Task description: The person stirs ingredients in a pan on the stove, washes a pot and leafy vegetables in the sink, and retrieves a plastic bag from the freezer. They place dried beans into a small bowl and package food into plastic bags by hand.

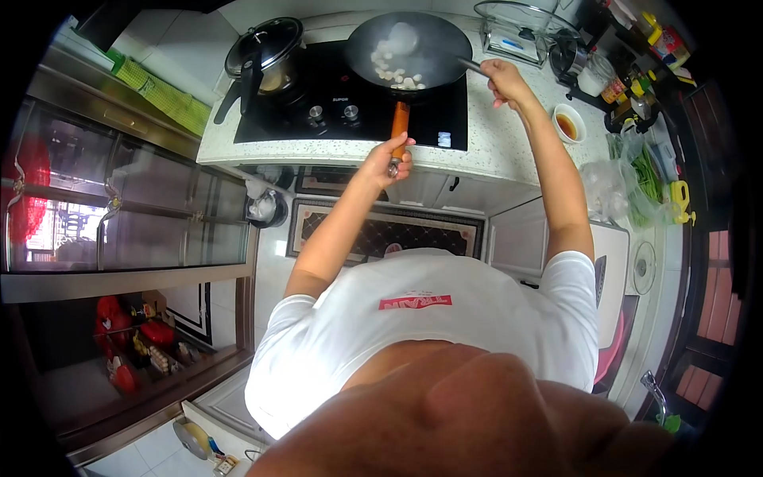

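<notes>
A dark wok point(362, 60) stands tilted on the black cooktop point(254, 127), with pale food pieces point(397, 77) in it and haze above them. My left hand point(388, 161) is closed around the wok's orange-brown handle point(400, 119), near its end. At the wok's right rim, my right hand point(506, 83) grips the dark handle of a cooking utensil point(474, 67). The utensil's working end is hard to make out in the haze.
A lidded pot point(274, 60) with a long black handle sits left of the wok. On the right counter are a white bowl point(569, 124) of brown liquid, green vegetables point(645, 175) in plastic and several seasoning bottles point(628, 91). A wire rack point(520, 40) stands behind.
</notes>
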Tool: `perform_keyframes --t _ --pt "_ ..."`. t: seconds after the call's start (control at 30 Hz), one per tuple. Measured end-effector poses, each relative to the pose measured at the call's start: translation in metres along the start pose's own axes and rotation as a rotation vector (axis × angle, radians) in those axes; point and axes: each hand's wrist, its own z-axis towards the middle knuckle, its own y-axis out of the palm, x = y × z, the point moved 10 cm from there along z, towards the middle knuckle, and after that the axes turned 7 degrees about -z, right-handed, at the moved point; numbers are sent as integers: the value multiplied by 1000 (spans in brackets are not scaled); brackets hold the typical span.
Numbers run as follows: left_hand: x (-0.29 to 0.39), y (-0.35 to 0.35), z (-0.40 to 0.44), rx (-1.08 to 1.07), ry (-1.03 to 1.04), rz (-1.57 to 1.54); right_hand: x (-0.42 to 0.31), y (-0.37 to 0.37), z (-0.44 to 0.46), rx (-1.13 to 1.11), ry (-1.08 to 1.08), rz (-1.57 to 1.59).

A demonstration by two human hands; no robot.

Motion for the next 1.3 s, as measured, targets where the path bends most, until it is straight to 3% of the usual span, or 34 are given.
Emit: perform_keyframes --t 0.2,0.33,0.4,0.53,0.57,0.67,0.8,0.97,1.07,1.3 --pt "2 0 0 -4 24 27 5 -22 39 202 -31 -217" --pt "1 0 -1 3 17 39 37 33 45 14 150 11" --pt "1 0 0 -7 19 31 32 53 40 -50 95 70" --pt "1 -4 1 1 13 27 -56 33 -13 139 -425 -605" --pt "1 -4 1 -11 10 16 -74 34 -27 332 -812 -842" --pt "1 -4 2 -14 15 4 -95 43 -74 245 -862 -1195" --pt "2 -2 -1 -3 31 19 -119 22 -128 269 -821 -1466" --pt "1 -1 -1 16 28 16 -138 -18 -169 233 -867 -1413" --pt "2 -1 -2 9 26 14 -115 -9 -143 157 -637 -1463" --pt "-1 1 -2 12 24 7 -52 16 -45 250 -427 -1076"
